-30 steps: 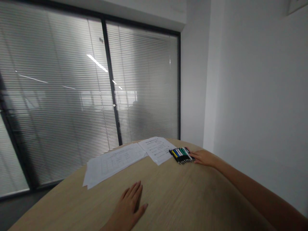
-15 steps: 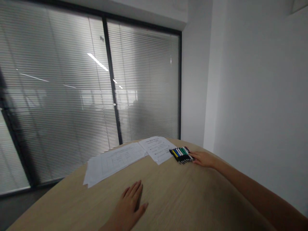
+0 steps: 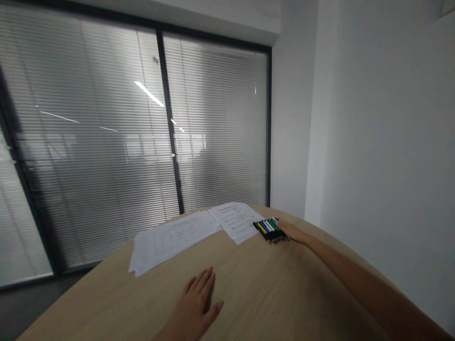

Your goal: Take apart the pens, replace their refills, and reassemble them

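Note:
A row of several marker pens (image 3: 269, 229) lies side by side on the table, with yellow, blue, white and green barrels and dark ends toward me. My right hand (image 3: 292, 231) reaches over the right end of this row. Its fingers are stretched out and rest at the far tips of the rightmost pens, partly covering them. Flat on the bare wood nearer to me lies my left hand (image 3: 194, 303), fingers extended and thumb apart, holding nothing. Printed sheets (image 3: 236, 221) lie just left of the pens.
More printed papers (image 3: 177, 241) overlap toward the left side of the round-edged wooden table (image 3: 249, 293). Behind it stands a glass partition with blinds (image 3: 220, 142) in dark frames. A plain pale wall (image 3: 384, 132) rises on the right.
My right hand has shifted from the right side of the pens to their far right tips. My left hand stays flat on the table. The view has turned slightly left.

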### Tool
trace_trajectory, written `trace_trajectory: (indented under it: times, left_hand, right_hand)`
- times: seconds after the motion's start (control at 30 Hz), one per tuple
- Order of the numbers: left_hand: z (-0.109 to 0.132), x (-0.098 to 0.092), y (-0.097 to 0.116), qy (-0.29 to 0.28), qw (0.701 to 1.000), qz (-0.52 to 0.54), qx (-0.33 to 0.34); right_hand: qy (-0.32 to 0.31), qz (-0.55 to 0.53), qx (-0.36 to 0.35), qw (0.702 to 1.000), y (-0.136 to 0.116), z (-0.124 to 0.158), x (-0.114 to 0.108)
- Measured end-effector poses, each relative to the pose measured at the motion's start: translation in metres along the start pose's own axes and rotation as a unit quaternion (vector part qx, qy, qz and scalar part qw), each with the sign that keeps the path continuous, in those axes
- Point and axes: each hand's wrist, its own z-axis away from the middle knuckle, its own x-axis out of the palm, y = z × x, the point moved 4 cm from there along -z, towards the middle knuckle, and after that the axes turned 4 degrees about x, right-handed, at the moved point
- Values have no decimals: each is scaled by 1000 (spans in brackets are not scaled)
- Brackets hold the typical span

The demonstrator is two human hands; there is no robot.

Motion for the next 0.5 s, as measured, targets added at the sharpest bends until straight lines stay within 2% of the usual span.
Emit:
trace_trajectory:
  times: [0.17,0.5]
  left_hand:
    - [0,-2,3,-29,999,-14,-5]
    - [0,0,2,-23,1000,-4,-8]
  right_hand:
    - [-3,34,-9,999,5,0,4]
    - [4,108,-46,993,3,8,8]
